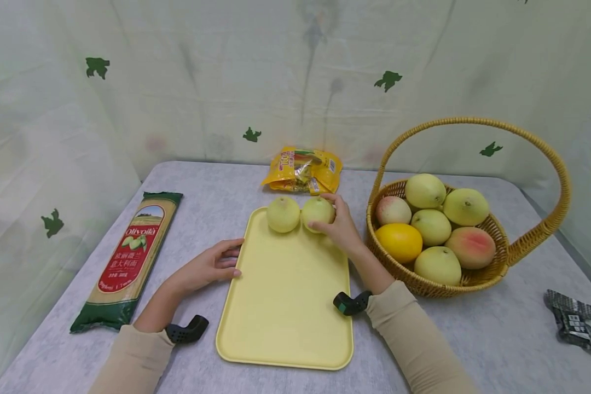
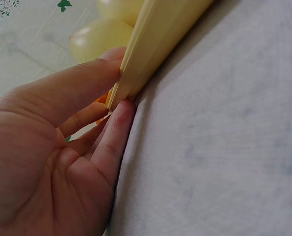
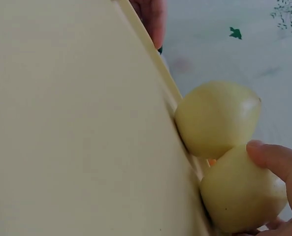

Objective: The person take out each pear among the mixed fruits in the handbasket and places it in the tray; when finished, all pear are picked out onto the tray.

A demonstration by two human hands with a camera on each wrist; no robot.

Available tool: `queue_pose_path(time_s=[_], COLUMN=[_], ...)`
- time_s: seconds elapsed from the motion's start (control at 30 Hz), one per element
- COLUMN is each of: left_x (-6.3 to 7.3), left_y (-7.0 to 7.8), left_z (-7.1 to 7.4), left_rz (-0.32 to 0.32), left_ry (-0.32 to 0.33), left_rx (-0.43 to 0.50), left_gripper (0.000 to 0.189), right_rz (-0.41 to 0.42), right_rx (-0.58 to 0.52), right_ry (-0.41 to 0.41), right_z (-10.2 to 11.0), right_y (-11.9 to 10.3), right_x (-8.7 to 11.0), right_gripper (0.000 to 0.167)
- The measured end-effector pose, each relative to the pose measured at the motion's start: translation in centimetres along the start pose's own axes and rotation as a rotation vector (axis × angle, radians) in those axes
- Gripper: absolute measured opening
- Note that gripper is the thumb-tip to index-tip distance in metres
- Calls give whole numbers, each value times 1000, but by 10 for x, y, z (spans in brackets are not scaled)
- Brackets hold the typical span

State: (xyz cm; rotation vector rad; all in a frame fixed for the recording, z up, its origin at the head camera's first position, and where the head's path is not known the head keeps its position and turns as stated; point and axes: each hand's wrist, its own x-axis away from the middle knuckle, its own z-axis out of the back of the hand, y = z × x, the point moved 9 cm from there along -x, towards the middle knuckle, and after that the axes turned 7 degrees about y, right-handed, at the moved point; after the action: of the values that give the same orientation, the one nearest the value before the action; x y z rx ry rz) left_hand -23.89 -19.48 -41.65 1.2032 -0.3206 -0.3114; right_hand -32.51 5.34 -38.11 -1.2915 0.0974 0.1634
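I have the right hand [image 1: 343,225] gripping one pale green fruit [image 1: 317,213] at the far end of the yellow tray [image 1: 285,306], just beside a second fruit [image 1: 283,214]. The left hand [image 1: 208,268] pinches the tray's left edge. I judge this is placing; next calls for gentle release, without rolling.

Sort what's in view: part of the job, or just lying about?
Job, apparently:
yellow tray, left hand at its rim
right pale fruit, held by right hand
left pale fruit, beside it
fruit basket, probably

Lying about, seemingly:
Olivoilà pack
orange-yellow bag
black wrapper
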Motion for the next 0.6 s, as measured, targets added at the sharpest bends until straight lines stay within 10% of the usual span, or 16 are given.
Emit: queue_pose_path(time_s=[0.33,0.6], left_x=[0,0], left_y=[-1,-2], left_z=[0,0], left_rz=[-1,1], left_ry=[-1,-6], left_rx=[3,20], left_gripper=[72,74], right_rz=[1,121], right_rx=[57,80], right_ry=[-31,-11], right_z=[-1,22], right_y=[-5,-51], right_x=[3,27], right_gripper=[74,66])
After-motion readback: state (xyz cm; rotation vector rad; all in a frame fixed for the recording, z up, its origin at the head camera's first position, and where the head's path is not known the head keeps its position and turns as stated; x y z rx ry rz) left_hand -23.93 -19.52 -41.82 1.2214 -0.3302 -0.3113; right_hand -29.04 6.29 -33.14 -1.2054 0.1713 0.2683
